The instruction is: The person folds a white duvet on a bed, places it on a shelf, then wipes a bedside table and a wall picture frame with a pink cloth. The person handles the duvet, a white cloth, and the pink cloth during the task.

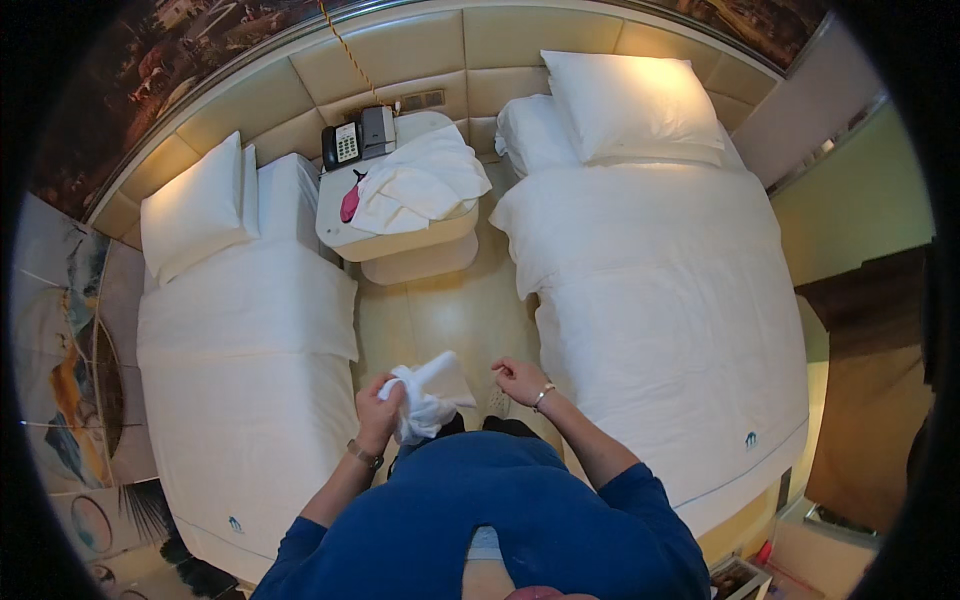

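My left hand [378, 408] is closed round a white cloth [430, 402], which hangs bunched in front of my body with a flatter folded part toward the right. Whether it is a towel or a piece of bed linen, I cannot tell. To the right of the cloth and apart from it, my right hand [521, 381] hovers with its fingers curled in, and no object shows in it. A band sits on each wrist. Both hands are over the gap between two beds.
A made white bed [245, 390] stands at left, another bed [670, 330] at right, each with pillows. Between their heads, a rounded nightstand [345, 238] bears a phone [345, 143], a grey box [378, 130], a pink item [349, 206] and a heap of white cloth [425, 180].
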`<state>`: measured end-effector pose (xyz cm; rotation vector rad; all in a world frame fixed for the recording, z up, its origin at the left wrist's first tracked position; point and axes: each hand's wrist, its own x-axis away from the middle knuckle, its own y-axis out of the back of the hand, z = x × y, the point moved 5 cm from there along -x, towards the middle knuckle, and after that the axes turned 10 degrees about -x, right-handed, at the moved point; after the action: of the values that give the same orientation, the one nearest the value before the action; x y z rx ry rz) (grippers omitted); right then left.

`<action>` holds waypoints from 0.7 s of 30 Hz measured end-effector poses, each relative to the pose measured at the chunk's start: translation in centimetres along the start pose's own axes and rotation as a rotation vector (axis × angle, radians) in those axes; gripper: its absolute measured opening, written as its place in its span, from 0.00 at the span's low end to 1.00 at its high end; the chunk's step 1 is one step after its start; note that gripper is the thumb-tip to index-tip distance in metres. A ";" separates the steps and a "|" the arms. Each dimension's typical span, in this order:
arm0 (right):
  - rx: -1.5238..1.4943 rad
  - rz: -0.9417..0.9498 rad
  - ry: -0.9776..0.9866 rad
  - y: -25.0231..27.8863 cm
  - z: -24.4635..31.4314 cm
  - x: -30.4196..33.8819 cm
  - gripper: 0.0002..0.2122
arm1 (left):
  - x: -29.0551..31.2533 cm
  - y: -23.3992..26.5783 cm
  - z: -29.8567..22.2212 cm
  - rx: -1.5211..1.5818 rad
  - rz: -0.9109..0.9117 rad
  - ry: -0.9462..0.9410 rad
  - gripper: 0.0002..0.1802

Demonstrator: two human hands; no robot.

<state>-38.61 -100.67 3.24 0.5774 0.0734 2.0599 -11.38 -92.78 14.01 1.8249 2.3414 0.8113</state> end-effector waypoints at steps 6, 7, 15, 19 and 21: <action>-0.033 0.155 -0.037 3.0 4.7 -11.1 0.12 | -7.6 0.1 4.5 0.443 -0.255 0.290 0.07; -0.070 0.189 -0.068 2.9 5.6 -12.8 0.12 | -9.2 0.1 5.4 0.507 -0.262 0.359 0.07; -0.049 0.348 -0.201 2.6 6.2 -26.7 0.14 | -23.5 1.4 -0.5 0.836 -0.321 0.406 0.07; -0.120 0.170 -0.189 4.9 9.0 -36.8 0.16 | -27.5 3.1 -0.5 0.855 -0.401 0.412 0.07; -0.196 0.058 -0.152 6.4 9.2 -41.5 0.19 | -29.0 3.8 -0.2 0.836 -0.396 0.389 0.07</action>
<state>-21.96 -139.97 -2.21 0.6169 -0.2341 2.0428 0.51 -118.92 8.23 1.3346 3.5057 0.1207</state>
